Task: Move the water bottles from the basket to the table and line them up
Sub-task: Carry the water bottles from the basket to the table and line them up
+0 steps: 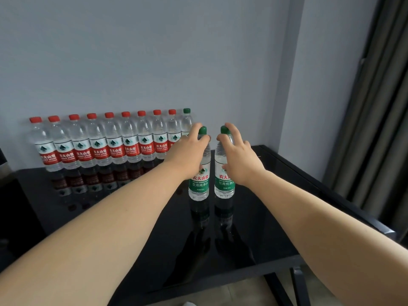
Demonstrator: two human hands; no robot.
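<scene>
Two green-capped, green-labelled water bottles stand upright side by side on the glossy black table (254,228). My left hand (187,151) grips the neck of the left bottle (199,184). My right hand (239,159) grips the upper part of the right bottle (224,184). Behind them, along the wall, stands a row of several red-capped bottles (97,142), with one more green-capped bottle (187,120) at its right end. The basket is out of view.
The grey wall runs close behind the row. The table's right edge (331,186) slants toward a dark curtain (375,129). A dark object (3,164) sits at the far left edge. Bare table surface lies in front of the bottles.
</scene>
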